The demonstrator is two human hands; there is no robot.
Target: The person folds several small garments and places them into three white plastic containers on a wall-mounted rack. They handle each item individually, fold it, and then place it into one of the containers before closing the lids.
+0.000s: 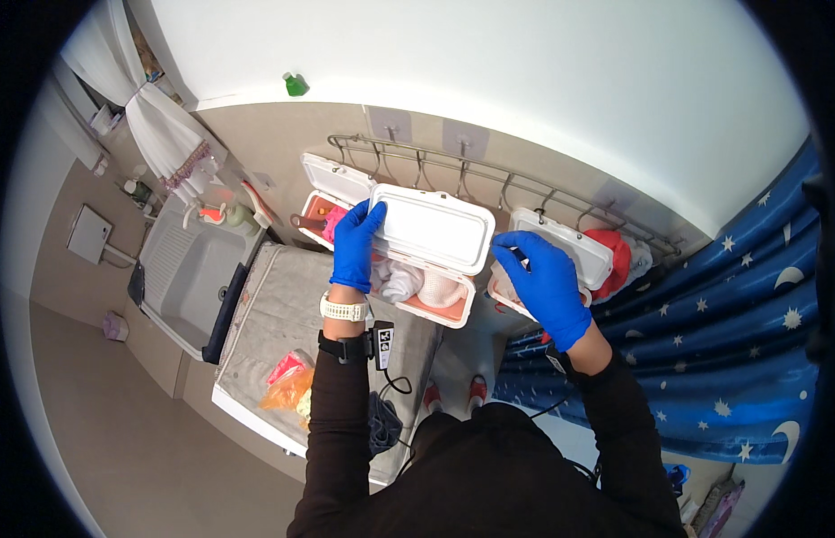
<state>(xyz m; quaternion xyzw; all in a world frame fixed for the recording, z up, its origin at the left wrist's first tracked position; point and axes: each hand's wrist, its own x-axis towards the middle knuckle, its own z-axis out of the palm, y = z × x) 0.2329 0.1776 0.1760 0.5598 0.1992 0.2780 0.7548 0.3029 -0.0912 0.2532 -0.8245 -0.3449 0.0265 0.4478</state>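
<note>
My left hand (355,245), in a blue glove, grips the left edge of a raised white plastic lid (432,228). The lid belongs to a white storage box (458,313) with an orange-pink inside. White and pale pink folded cloth items (417,284) lie in that box. Beside the lid's right edge is my right hand (545,286), also blue-gloved, its thumb and fingers slightly apart with nothing seen between them. Whether its fingertips touch the lid I cannot tell. It partly hides a second box with an upright white lid (572,250).
A metal rail with hooks (417,158) runs along the wall behind the boxes. Another box (318,202) hangs at left with pink cloth. Left are a washing machine under a grey cover (276,289), a plastic bag (290,390) and a sink (195,269). A blue curtain (713,350) hangs right.
</note>
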